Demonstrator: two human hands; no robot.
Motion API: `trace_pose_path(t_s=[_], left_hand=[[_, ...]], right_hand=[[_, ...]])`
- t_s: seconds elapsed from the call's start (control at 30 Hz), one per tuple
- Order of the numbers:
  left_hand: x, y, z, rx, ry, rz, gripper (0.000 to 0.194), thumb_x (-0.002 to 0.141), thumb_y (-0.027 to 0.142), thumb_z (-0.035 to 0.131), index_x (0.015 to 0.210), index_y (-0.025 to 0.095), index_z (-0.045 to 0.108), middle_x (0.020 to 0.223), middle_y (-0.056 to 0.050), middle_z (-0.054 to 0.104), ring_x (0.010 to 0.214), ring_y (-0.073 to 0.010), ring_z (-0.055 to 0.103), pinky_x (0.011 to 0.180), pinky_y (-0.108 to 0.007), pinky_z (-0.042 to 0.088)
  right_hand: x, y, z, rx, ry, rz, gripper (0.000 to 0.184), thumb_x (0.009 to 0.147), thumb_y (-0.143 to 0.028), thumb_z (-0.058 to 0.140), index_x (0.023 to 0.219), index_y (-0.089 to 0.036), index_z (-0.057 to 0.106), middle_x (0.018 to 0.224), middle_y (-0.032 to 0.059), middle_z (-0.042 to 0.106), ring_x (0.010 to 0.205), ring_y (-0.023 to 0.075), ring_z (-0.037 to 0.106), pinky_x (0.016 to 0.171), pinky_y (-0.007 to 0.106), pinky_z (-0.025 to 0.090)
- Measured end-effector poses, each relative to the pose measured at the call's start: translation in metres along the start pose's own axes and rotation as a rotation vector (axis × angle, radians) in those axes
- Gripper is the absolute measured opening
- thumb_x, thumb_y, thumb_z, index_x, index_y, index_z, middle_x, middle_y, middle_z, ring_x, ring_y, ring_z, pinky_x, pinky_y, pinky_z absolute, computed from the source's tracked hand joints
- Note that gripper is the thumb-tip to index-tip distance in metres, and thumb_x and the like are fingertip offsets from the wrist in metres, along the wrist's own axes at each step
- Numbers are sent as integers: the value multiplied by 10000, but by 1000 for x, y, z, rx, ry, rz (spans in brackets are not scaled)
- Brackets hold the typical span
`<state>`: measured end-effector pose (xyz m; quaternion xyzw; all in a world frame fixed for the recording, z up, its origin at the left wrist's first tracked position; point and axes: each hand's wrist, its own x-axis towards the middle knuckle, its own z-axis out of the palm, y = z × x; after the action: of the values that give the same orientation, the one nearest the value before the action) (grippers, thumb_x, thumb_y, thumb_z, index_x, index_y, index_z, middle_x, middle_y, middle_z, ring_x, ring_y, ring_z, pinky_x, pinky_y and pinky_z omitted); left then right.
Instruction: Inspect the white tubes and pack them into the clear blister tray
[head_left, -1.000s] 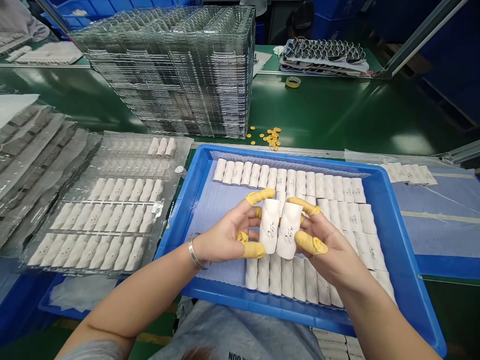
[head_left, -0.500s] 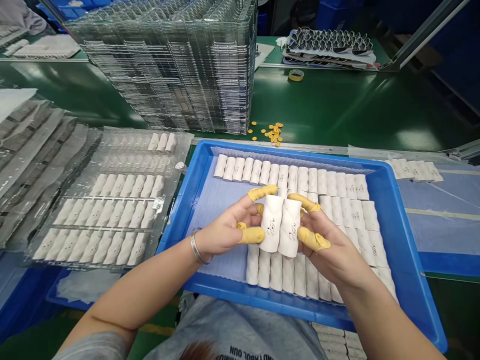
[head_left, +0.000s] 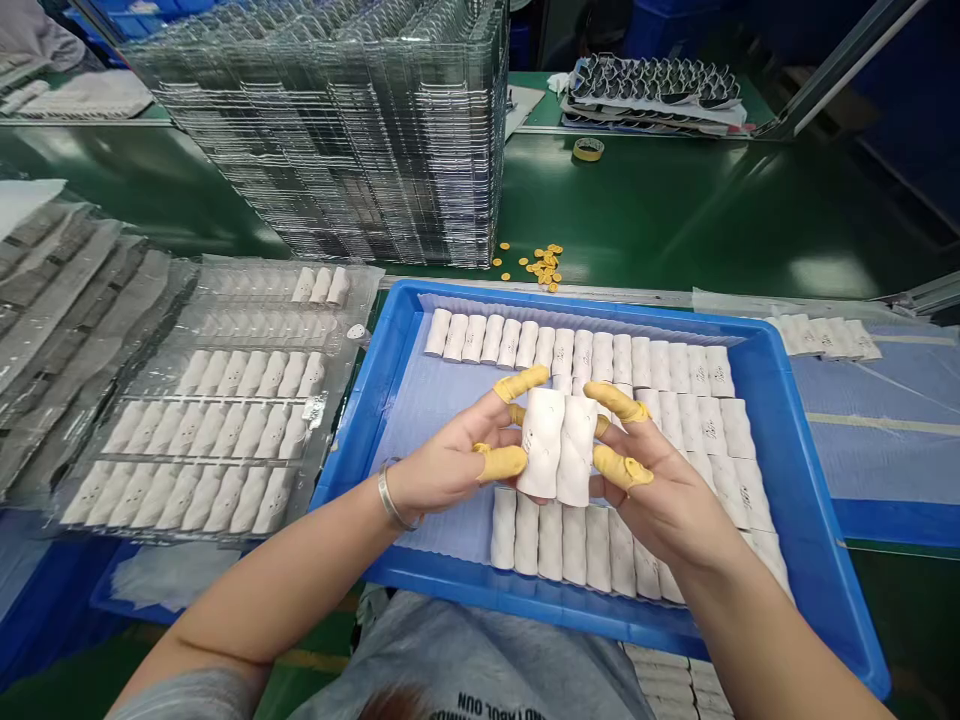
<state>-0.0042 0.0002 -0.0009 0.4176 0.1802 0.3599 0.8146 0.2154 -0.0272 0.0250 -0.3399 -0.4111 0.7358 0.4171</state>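
Observation:
Two white, wavy-sided cylinders stand side by side between my hands, above the blue tray (head_left: 814, 480). My left hand (head_left: 480, 440), with yellow finger cots on its fingertips, is closed on the left white cylinder (head_left: 543, 440). The right white cylinder (head_left: 577, 455) is pinched by my right hand (head_left: 645, 460), also in yellow finger cots. Small dark marks show on the left cylinder's side. Below them, rows of similar white cylinders (head_left: 574, 545) lie in the tray on a pale blue liner (head_left: 409, 430).
Left of the tray lies a clear plastic blister tray (head_left: 225, 330) partly filled with white cylinders. Behind it rises a tall stack of clear trays (head_left: 337, 150). Small yellow discs (head_left: 546, 265) and a tape roll (head_left: 588, 149) lie on the green table (head_left: 675, 210).
Both held cylinders have been turned about their length, so the dark script facing me has rotated out of view. My right index finger has lifted slightly off the cylinder's top.

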Motion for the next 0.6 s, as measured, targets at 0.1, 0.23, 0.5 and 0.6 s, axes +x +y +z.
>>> trace_pose_path(t_s=[0.1, 0.23, 0.5, 0.6], left_hand=[[0, -3, -3, 49, -13, 49, 714, 877, 257, 729, 1496, 432, 419, 1350, -95, 567, 887, -142, 632, 727, -252, 573], [1, -4, -5, 20, -45, 61, 679, 886, 237, 717, 1478, 428, 442, 1246, -85, 599, 894, -152, 652, 704, -240, 581], [0, -2, -4, -9, -29, 63, 629, 900, 228, 702, 1444, 446, 473, 1047, -32, 623, 830, -127, 653, 692, -229, 589], [0, -1, -3, 1, -19, 48, 570, 896, 248, 708, 1401, 443, 527, 1095, -39, 610, 868, -139, 644, 679, -223, 579]], right_hand=[[1, 1, 0, -1, -39, -20, 392, 1016, -306, 684, 1366, -437, 566, 1237, 2, 632, 869, 118, 641, 726, 194, 556], [1, 2, 0, -22, -75, -41, 439, 1007, -324, 703, 1393, -447, 535, 1297, 13, 600, 896, 132, 645, 736, 220, 547], [1, 3, -1, -19, -37, -37, 439, 985, -325, 732, 1375, -432, 564, 1267, 25, 604, 882, 142, 643, 699, 218, 567], [0, 1, -1, -5, -23, -40, 434, 982, -307, 735, 1367, -428, 576, 1231, 21, 626, 881, 140, 640, 709, 213, 564]])
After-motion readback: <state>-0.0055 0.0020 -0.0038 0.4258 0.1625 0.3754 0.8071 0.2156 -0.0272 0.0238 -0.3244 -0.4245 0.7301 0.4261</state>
